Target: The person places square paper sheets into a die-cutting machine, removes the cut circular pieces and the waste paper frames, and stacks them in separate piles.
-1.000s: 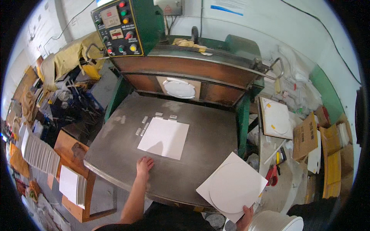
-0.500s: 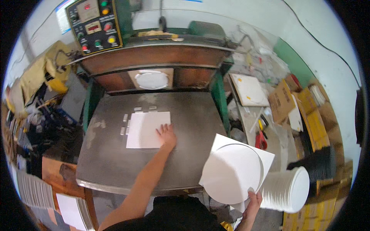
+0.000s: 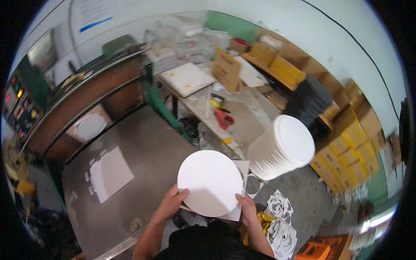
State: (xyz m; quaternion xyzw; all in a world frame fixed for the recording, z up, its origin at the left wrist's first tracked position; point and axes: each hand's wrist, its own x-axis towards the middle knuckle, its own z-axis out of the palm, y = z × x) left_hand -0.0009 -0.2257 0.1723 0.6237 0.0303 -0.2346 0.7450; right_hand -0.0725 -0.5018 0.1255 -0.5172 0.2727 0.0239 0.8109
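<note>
A white round disc (image 3: 210, 183) is held in front of me, above the gap between the press and the side table. My left hand (image 3: 172, 202) grips its left edge, thumb on top. On the other side my right hand (image 3: 247, 209) is closed on the disc's right edge and on a white square sheet (image 3: 236, 213), which shows from under the disc. The disc hides most of that sheet. A tall stack of white discs (image 3: 277, 149) stands just beyond my right hand. On the press bed (image 3: 151, 143) lies a white rectangular sheet (image 3: 112, 174) against small stop blocks.
The side table (image 3: 242, 115) carries a white board (image 3: 188, 79), a red tape dispenser (image 3: 224, 119) and a brown cardboard piece (image 3: 226, 69). Black discs (image 3: 310, 97) are stacked farther right, near yellow-taped boxes (image 3: 346, 147). White cut-out scraps (image 3: 281, 234) lie on the floor.
My view has swung right. My left hand has left the sheet on the press bed and now grips the disc together with my right hand. The disc now covers more of the square sheet.
</note>
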